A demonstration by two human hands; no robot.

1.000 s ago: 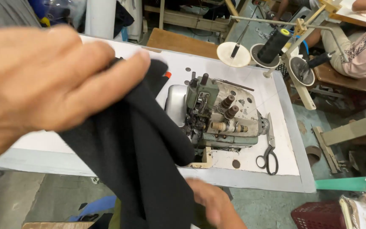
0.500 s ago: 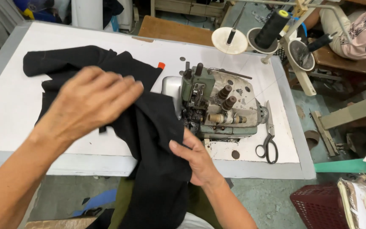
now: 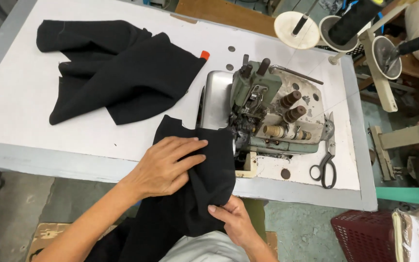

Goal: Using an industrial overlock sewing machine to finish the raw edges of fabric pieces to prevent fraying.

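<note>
Here the black cloth (image 3: 195, 189) lies creased under the left hand (image 3: 163, 167)

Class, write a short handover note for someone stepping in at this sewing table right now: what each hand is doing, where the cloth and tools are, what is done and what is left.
Left hand: flat on the black cloth, pressing it to the table edge beside the sewing machine.
Right hand: pinching the cloth's lower fold below the table edge.
Things: the cloth's upper edge lies by the machine's metal plate, the rest hanging off the table. A second black piece lies spread at the far left. Scissors lie to the right of the machine.
Done: cloth brought to the machine.
Left: the edge does not appear to be under the needle yet.
</note>
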